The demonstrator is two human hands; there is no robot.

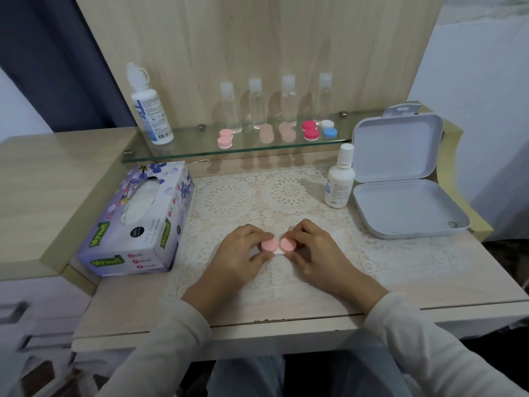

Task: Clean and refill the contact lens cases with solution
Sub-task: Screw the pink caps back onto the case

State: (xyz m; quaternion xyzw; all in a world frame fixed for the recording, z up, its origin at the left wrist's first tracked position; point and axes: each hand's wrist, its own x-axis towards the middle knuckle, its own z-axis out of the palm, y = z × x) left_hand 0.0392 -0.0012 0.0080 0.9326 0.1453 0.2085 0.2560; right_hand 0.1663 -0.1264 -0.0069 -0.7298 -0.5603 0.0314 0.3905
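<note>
On lace mat (pixel 286 193) — both hands' fingers (pixel 259 232) grip pink lens case (pixel 277 245).

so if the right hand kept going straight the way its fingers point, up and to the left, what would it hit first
Almost at once, the pink lens case it already grips. Past that it would meet the left hand on the case's other cap. Beyond, probably the tissue box, though depth is hard to judge.

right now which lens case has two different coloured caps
The case at the right end of the glass shelf: one white cap, one blue. The others match.
</note>
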